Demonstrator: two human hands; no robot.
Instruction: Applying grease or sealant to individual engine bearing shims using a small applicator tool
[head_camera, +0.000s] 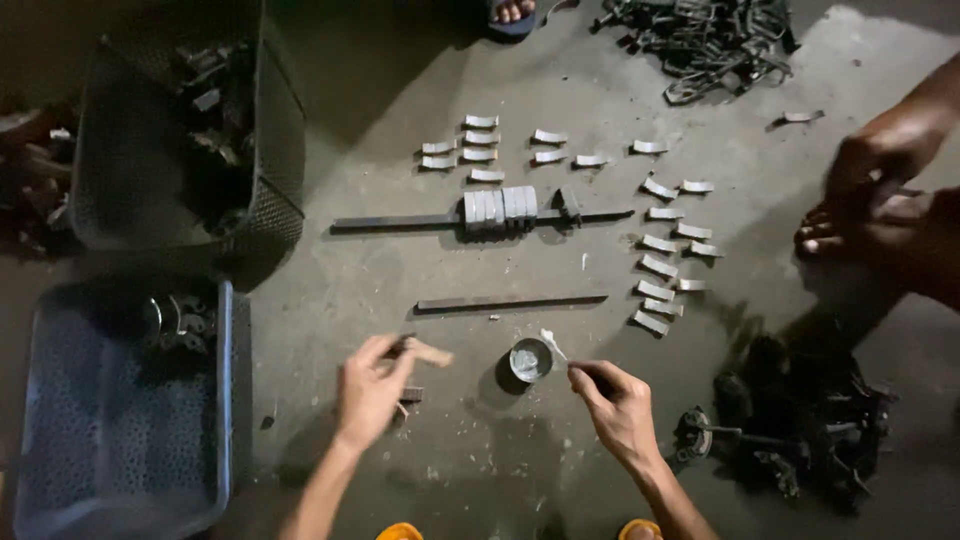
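While the left hand (372, 392) grips a small curved tan block (428, 352) at lower centre, the right hand (615, 400) pinches a thin stick (553, 344) — tip over the round metal tin (529, 359) — apparently mid-daub; next, careful aim.

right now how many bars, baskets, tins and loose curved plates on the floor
long dark bars: 2
mesh baskets: 2
small round tin: 1
loose curved metal plates: about 22, too small to be sure
total: about 27
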